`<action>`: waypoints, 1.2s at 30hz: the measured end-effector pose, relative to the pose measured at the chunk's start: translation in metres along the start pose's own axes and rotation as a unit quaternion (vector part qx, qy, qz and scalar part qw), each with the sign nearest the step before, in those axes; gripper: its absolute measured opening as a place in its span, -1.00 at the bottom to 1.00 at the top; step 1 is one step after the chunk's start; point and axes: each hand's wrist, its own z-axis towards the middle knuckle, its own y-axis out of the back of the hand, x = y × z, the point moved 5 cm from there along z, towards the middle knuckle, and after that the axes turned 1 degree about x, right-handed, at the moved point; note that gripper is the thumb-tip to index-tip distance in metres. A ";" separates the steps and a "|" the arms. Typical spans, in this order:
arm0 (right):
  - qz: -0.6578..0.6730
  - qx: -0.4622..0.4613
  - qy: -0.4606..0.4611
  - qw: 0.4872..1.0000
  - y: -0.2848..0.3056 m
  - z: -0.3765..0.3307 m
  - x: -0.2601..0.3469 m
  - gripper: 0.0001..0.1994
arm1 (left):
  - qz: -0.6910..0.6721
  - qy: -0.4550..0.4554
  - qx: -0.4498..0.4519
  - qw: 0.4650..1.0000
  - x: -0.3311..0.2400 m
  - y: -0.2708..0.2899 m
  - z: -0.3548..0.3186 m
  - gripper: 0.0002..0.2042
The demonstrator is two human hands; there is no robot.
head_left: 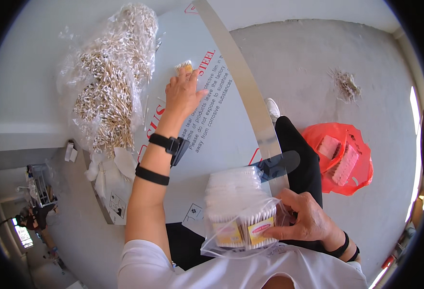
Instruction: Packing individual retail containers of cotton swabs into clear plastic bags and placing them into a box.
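Up on the surface (212,125), a sheet of film-covered metal with red and dark print, the left hand (182,96) reaches forward with its fingers (189,78) together and pinched on a small bundle of cotton swabs (184,66), whose white tips stick out beyond the fingertips. Two dark bands circle that forearm, the upper one carrying a small dark clip-like device (178,145). Just to the left of the hand lies a large clear plastic bag of loose swabs (108,72), wooden sticks with white ends, heaped on the surface's left side.

Closer to the body, the right hand (304,219) has its fingers (281,232) closed on a clear zip bag (241,231) that holds packed bundles of swabs with yellow-and-pink labels. More wrapped packs (233,185) are stacked on top of it, at the near edge of the surface.

On the grey floor (308,62) to the right sits a red plastic bag (349,159) with swab packs inside, and farther off a small scatter of loose swabs (347,84). One white shoe (272,109) shows beside the surface's metal edge.
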 end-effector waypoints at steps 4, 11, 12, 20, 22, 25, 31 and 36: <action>-0.012 -0.035 0.021 0.999 -0.002 -0.006 -0.003 -0.52 | -0.006 -0.061 -0.147 0.987 -0.005 0.017 -0.033 -0.07; 0.014 -0.070 0.037 0.997 -0.013 -0.013 0.003 -0.58 | -0.110 0.009 -0.053 0.992 0.014 -0.015 -0.003 -0.03; 0.015 -0.067 0.038 0.997 -0.016 -0.012 0.003 -0.58 | -0.091 -0.015 -0.068 0.993 0.014 -0.013 -0.007 -0.06; 0.030 -0.149 0.042 0.988 -0.019 -0.017 0.002 -0.63 | -0.611 -0.047 -0.151 0.776 -0.020 0.092 -0.131 -0.08; 0.007 -0.186 0.064 0.980 -0.018 -0.020 0.000 -0.65 | -0.699 -0.138 -0.173 0.680 -0.069 0.143 -0.196 -0.03; -0.008 -0.189 0.083 0.978 -0.022 -0.018 0.001 -0.66 | -0.605 -0.210 -0.130 0.757 -0.117 0.150 -0.266 -0.03; 0.026 -0.180 0.092 0.979 -0.026 -0.015 -0.003 -0.68 | -0.316 -0.258 -0.116 0.906 -0.153 0.129 -0.286 -0.15; 0.106 -0.174 0.130 0.970 -0.030 -0.017 -0.008 -0.74 | -0.203 -0.217 -0.112 0.948 -0.133 0.123 -0.284 -0.22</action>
